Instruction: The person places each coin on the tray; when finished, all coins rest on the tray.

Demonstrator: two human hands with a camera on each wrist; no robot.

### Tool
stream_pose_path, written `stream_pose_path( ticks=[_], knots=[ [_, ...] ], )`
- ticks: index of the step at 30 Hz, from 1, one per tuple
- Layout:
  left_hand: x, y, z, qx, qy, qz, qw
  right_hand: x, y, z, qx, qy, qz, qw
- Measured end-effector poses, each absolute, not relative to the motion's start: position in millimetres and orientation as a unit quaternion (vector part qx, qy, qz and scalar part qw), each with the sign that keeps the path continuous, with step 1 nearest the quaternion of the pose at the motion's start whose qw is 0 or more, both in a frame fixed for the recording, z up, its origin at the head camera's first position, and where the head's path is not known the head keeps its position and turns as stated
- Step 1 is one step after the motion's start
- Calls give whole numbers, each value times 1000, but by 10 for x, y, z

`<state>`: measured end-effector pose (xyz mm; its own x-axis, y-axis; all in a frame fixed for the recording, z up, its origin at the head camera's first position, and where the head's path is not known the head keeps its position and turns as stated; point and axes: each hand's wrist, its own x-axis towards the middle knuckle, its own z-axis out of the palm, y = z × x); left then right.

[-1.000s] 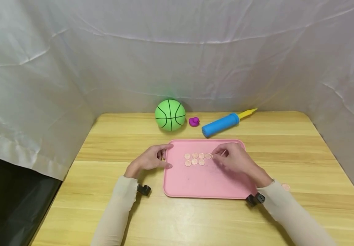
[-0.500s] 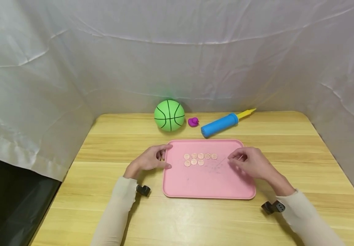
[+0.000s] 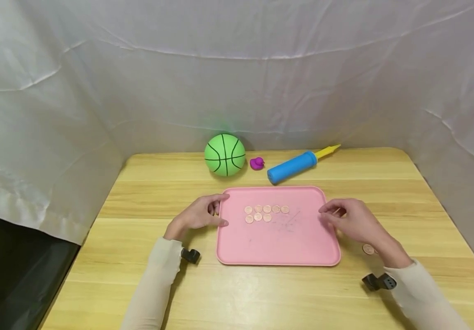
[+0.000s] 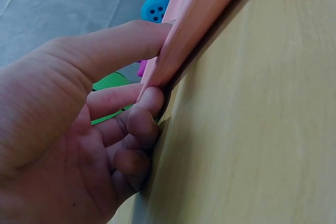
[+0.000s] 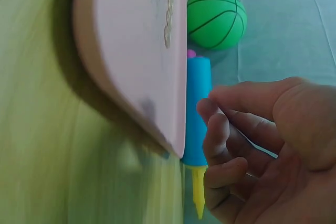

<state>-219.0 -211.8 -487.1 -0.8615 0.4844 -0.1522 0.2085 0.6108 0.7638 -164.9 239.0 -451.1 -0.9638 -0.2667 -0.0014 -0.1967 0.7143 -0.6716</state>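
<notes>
A pink rectangular tray [image 3: 278, 247] lies on the table, with several copper-coloured coins [image 3: 275, 209] in two rows on its upper left part. My left hand [image 3: 197, 213] holds the tray's left edge. In the left wrist view its thumb [image 4: 126, 45] lies over the rim while other fingers curl against the outer side. Over the tray's right edge hovers my right hand [image 3: 354, 221]. Its thumb and index fingertips come close together with nothing visible between them, and the other fingers [image 5: 226, 174] are loosely bent. A coin [image 3: 368, 249] lies on the table beside the right wrist, another partly hidden by it.
Behind the tray stand a green ball [image 3: 225, 155] with black lines, a small purple duck [image 3: 257, 163] and a blue pump [image 3: 292, 167] with a yellow nozzle. Grey cloth [image 3: 237, 91] hangs around the table's back and sides. Faint scratch-like marks show on the tray.
My right hand has let go of a coin at the right end of the upper row and moved right, to the tray's right edge. The left hand stays on the tray.
</notes>
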Motion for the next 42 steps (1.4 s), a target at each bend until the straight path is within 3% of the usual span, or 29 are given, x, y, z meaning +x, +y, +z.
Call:
stream_pose_path(
  ticks=[30, 42],
  knots=[
    [-2202, -2125, -4898, 207, 880, 394, 168, -1353, 3162, -4724, -111, 933, -341, 23],
    [-2183, -2109, -4873, 197, 881, 394, 174, -1222, 3346, -4813, -153, 918, -365, 26]
  ],
)
